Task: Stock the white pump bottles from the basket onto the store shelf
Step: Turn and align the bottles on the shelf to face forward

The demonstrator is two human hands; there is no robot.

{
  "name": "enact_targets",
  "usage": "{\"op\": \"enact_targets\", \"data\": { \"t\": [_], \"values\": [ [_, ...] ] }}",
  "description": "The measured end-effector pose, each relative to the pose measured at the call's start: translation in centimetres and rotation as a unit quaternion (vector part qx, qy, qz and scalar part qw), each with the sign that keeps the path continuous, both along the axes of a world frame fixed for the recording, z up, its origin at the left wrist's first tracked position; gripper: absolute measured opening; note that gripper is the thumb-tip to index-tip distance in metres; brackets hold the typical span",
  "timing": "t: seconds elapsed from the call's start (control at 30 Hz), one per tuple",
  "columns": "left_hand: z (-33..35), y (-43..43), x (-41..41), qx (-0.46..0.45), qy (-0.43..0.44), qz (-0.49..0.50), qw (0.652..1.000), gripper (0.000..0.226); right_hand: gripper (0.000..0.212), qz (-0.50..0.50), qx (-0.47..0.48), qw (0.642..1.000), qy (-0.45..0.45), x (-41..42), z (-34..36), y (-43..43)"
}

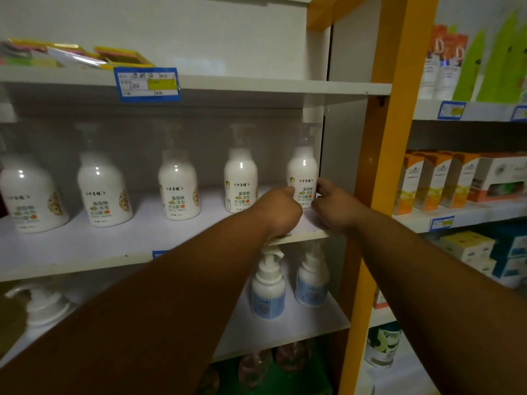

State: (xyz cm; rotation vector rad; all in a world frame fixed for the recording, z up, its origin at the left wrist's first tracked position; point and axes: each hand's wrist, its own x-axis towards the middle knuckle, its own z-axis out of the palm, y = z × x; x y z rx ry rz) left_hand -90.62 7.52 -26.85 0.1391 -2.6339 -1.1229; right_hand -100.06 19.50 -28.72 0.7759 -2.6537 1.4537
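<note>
Both hands, left hand (pixel 281 208) and right hand (pixel 335 206), pinch the rightmost white pump bottle (pixel 302 169) between fingertips; four matching bottles (pixel 241 179) stand leftward, yellow post (pixel 382 172) rightward.

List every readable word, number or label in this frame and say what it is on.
"七孚缘", "葡萄柚 洗发沐浴露": front labels of the white pump bottles on the middle shelf; their smaller print is too small to read.
"1.00", handwritten, uncertain: blue price tag on the upper shelf edge; its other print is blurred.
Blue-label bottles below, orange boxes and right-hand tags: unreadable.
</note>
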Motion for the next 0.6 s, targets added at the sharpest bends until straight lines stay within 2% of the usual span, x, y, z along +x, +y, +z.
{"op": "enact_targets", "data": {
  "t": [0.17,0.27,0.33,0.37,0.43,0.5,0.6],
  "values": [
    [-0.2,0.1,0.3,0.024,0.008,-0.007,1.000,0.052,0.050,-0.005,-0.006,1.000,0.006,0.2,-0.1,-0.1],
    [-0.4,-0.2,2.5,0.067,0.053,-0.037,0.996,0.066,0.049,-0.026,-0.006,1.000,0.008,1.1,-0.1,-0.3],
    [-1.0,-1.1,5.2,0.107,0.089,-0.047,0.989,0.067,0.053,-0.061,-0.023,0.998,0.020,2.4,0.1,-0.3],
    [-1.3,-1.9,6.5,0.125,0.103,-0.032,0.986,0.066,0.055,-0.083,-0.047,0.995,0.041,3.3,0.1,-0.1],
    [-1.4,-3.8,8.7,0.152,0.127,0.023,0.980,0.062,0.050,-0.109,-0.128,0.976,0.137,5.5,-0.4,0.0],
    [-0.7,-5.9,9.5,0.135,0.138,0.059,0.979,0.056,0.042,-0.069,-0.163,0.966,0.189,7.6,-1.0,-1.1],
    [0.7,-7.7,9.2,0.120,0.105,0.090,0.983,0.027,0.043,0.002,-0.103,0.988,0.111,8.5,-0.7,-4.2]
  ]
}}
